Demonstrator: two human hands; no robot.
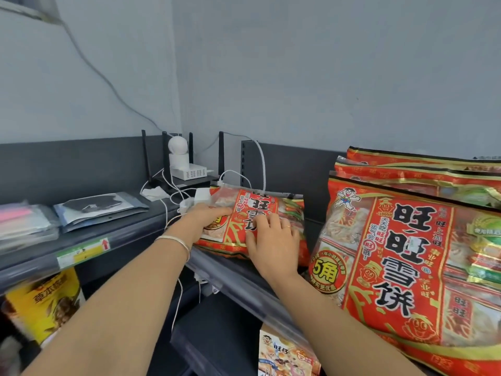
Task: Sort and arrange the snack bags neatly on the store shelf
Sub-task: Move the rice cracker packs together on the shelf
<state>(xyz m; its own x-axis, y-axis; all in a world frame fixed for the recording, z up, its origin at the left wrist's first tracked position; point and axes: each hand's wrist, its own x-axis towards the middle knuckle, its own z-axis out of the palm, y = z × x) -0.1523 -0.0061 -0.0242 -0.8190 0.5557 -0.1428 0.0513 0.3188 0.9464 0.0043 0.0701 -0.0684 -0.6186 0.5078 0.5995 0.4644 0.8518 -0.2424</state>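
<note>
A large red snack bag (267,206) with black characters lies flat on the dark top shelf (238,275), near the corner. My left hand (203,217) grips its left edge and my right hand (273,240) presses flat on its front part, fingers spread. To the right, three more of the same red snack bags (401,261) stand upright one behind another, leaning back toward the wall. The nearest upright bag almost touches my right forearm.
A router with black antennas (187,177), a white camera (178,153), a white charger and loose cables crowd the corner behind the flat bag. Plastic-wrapped items (97,208) lie on the left shelf. Lower down are a yellow snack pack (46,302) and a cartoon-printed box (284,354).
</note>
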